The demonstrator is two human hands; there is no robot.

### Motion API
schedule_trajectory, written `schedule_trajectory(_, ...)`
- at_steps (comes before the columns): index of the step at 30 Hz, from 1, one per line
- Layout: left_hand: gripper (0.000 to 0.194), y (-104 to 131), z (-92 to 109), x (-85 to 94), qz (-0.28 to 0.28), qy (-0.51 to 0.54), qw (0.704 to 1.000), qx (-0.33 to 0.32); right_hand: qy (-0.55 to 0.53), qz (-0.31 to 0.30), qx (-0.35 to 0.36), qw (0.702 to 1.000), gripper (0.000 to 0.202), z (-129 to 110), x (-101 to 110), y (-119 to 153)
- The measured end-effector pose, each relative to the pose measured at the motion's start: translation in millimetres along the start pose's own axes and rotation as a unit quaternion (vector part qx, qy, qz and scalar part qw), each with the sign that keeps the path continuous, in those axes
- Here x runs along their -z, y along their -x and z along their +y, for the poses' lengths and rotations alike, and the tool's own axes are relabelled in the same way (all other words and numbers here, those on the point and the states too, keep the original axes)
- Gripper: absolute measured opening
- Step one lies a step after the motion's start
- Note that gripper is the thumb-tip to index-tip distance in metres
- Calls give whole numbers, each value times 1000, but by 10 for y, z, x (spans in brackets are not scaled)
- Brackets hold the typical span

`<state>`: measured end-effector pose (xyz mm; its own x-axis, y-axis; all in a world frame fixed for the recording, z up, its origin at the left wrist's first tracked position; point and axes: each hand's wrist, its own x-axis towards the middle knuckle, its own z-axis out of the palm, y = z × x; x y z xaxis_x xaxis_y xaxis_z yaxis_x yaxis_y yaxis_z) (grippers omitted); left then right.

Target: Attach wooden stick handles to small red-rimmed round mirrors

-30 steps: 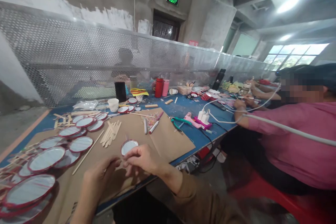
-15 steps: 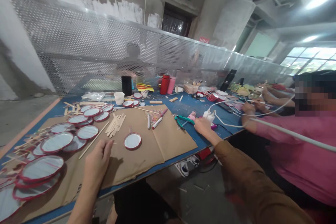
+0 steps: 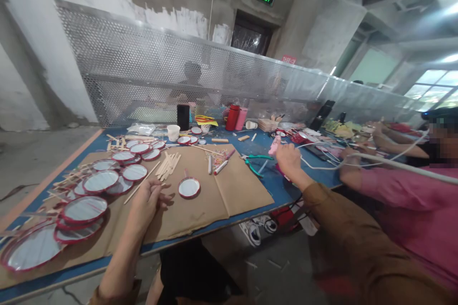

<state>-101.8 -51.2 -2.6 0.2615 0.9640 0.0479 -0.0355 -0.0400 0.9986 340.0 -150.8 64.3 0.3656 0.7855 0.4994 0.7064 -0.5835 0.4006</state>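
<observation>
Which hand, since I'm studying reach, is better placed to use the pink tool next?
The right hand, likely: it touches the pink tool; the left hand is over the cardboard, farther off.
</observation>
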Motion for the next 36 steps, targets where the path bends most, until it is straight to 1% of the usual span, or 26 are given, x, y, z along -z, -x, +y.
schedule_trajectory(2,36,23,31,-5,4,10,1000,4,3,39,-9,999,27,51,91,-91)
schedule_trajectory(4,36,49,57,-7,6,19,1000,20,-4,74,-23,997,25,92,176,-175)
schedule_trajectory(6,35,72,69,-4,7,18,999,32,-29,98,-56,993,24,115,248,-245)
schedule_trajectory(8,32,88,68,3,18,-2,1000,23,-53,113,-96,988,23,110,307,-303)
schedule_trajectory(10,30,97,59,13,33,-32,999,6,-118,124,-149,974,21,63,360,-342)
schedule_trajectory(11,29,100,54,16,41,-43,998,-1,-184,131,-179,958,23,17,387,-348)
schedule_trajectory(12,28,102,50,19,49,-48,998,-5,-277,142,-209,927,26,-48,416,-341)
schedule_trajectory(13,27,104,47,19,55,-51,997,-7,-390,152,-236,877,30,-134,448,-315)
schedule_trajectory(14,27,108,46,17,63,-49,997,-8,-507,154,-253,810,34,-242,484,-269)
schedule_trajectory(15,26,114,47,14,73,-49,996,-9,-614,144,-258,732,36,-369,523,-200)
schedule_trajectory(16,25,120,50,10,70,-52,996,-6,-702,117,-252,655,37,-510,567,-109)
schedule_trajectory(17,24,127,53,6,71,-46,996,-9,-772,71,-238,585,37,-660,616,0)
schedule_trajectory(18,23,131,57,4,58,-44,997,-6,-824,16,-221,522,39,-814,671,123)
schedule_trajectory(19,22,132,61,4,51,-37,998,-1,-856,-36,-207,472,41,-965,732,254)
schedule_trajectory(20,22,129,63,6,43,-29,999,-1,-876,-85,-191,434,40,-1111,797,389)
schedule_trajectory(21,22,125,63,11,38,-17,999,0,-889,-120,-178,404,39,-1250,866,523)
schedule_trajectory(22,21,119,62,17,32,-3,999,2,-898,-139,-169,383,39,-1381,937,655)
schedule_trajectory(23,20,114,60,23,28,10,1000,3,-902,-153,-159,371,37,-1506,1009,783)
schedule_trajectory(25,20,108,50,31,35,32,999,7,-909,-168,-131,358,34,-1735,1142,1024)
schedule_trajectory(26,21,107,42,33,38,44,998,4,-910,-180,-113,357,32,-1840,1199,1133)
schedule_trajectory(27,22,106,33,35,41,56,998,0,-905,-192,-96,366,31,-1937,1247,1229)
schedule_trajectory(28,24,105,24,35,42,67,997,-6,-896,-208,-76,385,32,-2027,1285,1313)
schedule_trajectory(29,25,103,14,36,41,76,996,-12,-884,-215,-56,412,33,-2106,1314,1382)
schedule_trajectory(31,27,97,-2,37,38,88,995,-19,-848,-219,-23,482,38,-2236,1348,1479)
schedule_trajectory(33,27,94,-7,38,34,93,995,-16,-814,-213,3,541,43,-2326,1354,1535)
schedule_trajectory(36,28,99,4,38,30,97,995,-9,-775,-186,26,604,48,-2401,1321,1584)
